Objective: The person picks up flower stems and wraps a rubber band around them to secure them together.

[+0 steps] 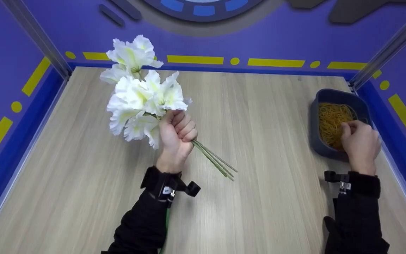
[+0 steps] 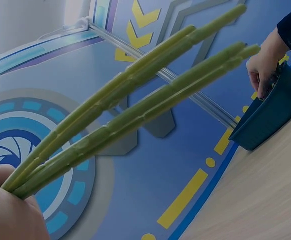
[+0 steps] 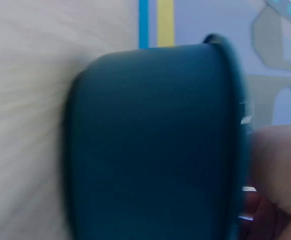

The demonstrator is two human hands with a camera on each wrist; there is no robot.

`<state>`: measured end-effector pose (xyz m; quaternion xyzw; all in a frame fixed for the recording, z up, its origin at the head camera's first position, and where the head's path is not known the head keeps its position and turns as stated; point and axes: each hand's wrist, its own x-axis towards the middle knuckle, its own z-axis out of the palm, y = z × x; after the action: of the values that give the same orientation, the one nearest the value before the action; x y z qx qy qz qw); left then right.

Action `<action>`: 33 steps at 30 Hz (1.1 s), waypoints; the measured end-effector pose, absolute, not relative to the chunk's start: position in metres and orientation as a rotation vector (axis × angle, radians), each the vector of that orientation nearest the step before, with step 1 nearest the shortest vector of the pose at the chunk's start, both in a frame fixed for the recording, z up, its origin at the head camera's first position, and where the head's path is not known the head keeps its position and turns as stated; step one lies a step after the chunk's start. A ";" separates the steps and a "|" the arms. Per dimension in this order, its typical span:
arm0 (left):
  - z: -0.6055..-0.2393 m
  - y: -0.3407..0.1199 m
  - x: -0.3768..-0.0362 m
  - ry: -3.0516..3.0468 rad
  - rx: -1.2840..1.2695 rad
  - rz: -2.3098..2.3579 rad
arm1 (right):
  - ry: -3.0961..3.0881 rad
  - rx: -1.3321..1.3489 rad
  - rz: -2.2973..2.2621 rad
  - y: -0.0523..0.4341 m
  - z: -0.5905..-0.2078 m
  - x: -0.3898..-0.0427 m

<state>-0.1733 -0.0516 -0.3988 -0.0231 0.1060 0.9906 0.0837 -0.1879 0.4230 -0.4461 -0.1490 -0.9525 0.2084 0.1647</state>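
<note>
The left hand (image 1: 178,134) is gripping a bunch of white flowers (image 1: 136,95), its fingers curling round the stems (image 1: 215,160); the blossoms are spreading on its thumb side, the stem ends jutting past its little finger. Well to its right, the right hand (image 1: 362,143) is holding its fingers bent over thin yellow bands (image 1: 331,120) inside a dark bin (image 1: 314,130) — whether it is pinching one, I cannot tell. Working the tangle well would mean teasing out a single loop and lifting slowly, so no others are clinging to it; the left hand should be holding the stems together without crushing them. Beneath both hands a pale wood-grain tabletop (image 1: 259,176) is stretching out. Beyond them a blue-purple back wall (image 1: 277,42) is rising — similar panels are standing to either side.
</note>
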 end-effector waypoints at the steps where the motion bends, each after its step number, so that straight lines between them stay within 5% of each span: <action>1: -0.399 -0.052 -0.173 0.313 -0.067 2.956 | -2.679 -0.402 0.606 0.422 -0.443 -0.187; 21: -0.399 -0.054 -0.173 0.330 -0.061 2.965 | -2.354 0.049 1.212 0.364 -0.388 -0.175; 33: -0.395 -0.053 -0.172 0.328 -0.094 2.971 | -2.466 0.860 1.320 0.291 -0.355 -0.148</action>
<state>-0.1721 -0.0534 -0.3951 -0.0314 0.1095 0.9906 0.0755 -0.1477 0.2911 -0.3554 0.2922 -0.8378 0.4485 0.1076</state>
